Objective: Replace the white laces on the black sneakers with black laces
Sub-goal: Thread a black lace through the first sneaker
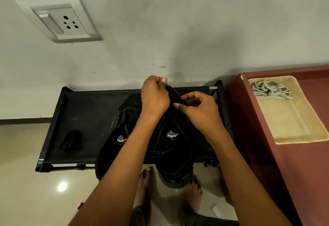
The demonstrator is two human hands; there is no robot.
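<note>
On the black rack top (85, 112), toward its right end, both sneakers sit side by side, heels over the near edge. The left hand (154, 96) grips the toe end of the right sneaker (175, 156), fingers curled on a black lace (171, 91). The right hand (199, 108) pinches the same lace, fingers clamped. The left sneaker (117, 136) lies alongside. A spare black lace bundle (71, 141) rests near the left edge. White laces (269, 89) lie in the cream tray (302, 135) on the red cabinet (258, 154).
</note>
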